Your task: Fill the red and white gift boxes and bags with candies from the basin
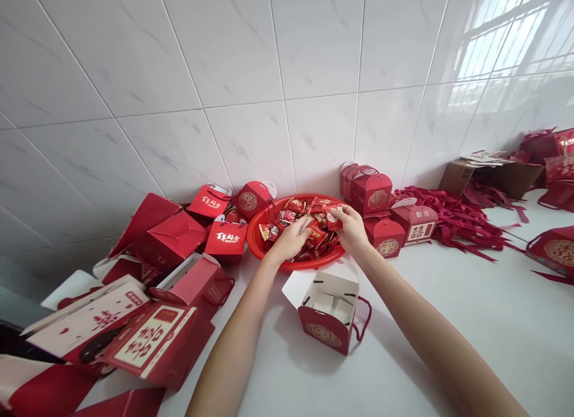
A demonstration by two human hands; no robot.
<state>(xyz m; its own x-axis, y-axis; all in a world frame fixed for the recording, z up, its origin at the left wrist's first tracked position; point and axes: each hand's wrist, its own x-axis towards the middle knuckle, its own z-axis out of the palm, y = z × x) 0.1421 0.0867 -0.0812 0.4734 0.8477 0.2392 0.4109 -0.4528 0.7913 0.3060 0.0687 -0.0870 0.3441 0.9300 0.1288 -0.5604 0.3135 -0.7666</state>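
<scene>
A red plastic basket [264, 253] full of wrapped candies [317, 233] stands against the wall. My left hand [289, 242] reaches over its front left part, thumb and fingers drawn together among the candies; what they grip, if anything, I cannot make out. Over the right side of the basket, my right hand [353, 228] pinches a red candy packet [332, 217]. Between my forearms sits an open red gift box [323, 328] with a white inside, its flaps up and a red cord handle hanging at its right. The inside of the box shows only white walls and flaps.
Many red boxes [177, 240] and flat cartons [92, 327] crowd the left side. Closed boxes [374, 192] are stacked right of the basket. Farther right lie a heap of dark red ribbons [448, 222], a brown carton [457, 176] and another red box [556, 249].
</scene>
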